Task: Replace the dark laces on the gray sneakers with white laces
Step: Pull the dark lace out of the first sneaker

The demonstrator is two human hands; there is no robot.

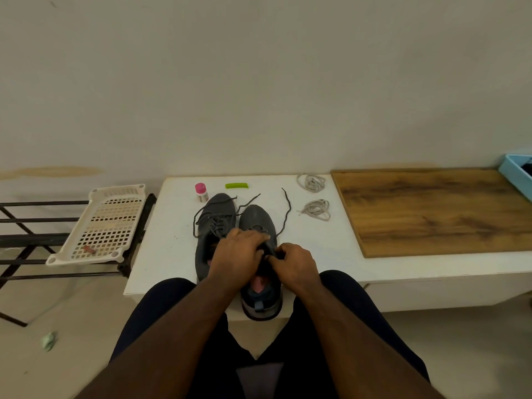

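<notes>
Two gray sneakers stand side by side on the white table (161,254), toes away from me. The left sneaker (213,223) has its dark lace threaded and untied. On the right sneaker (256,220) the dark lace (285,214) trails loose to the right. My left hand (239,254) lies over the right sneaker's tongue, fingers curled onto it. My right hand (293,263) pinches the dark lace at the eyelets. Two bundles of white laces lie at the back right, the farther white bundle (311,182) behind the nearer white bundle (316,209).
A pink-capped bottle (201,191) and a green stick (236,185) lie behind the sneakers. A wooden board (431,208) covers the table's right part, with a blue tray (515,174) at its far corner. A white plastic basket (106,226) sits on a black rack (28,240) to the left.
</notes>
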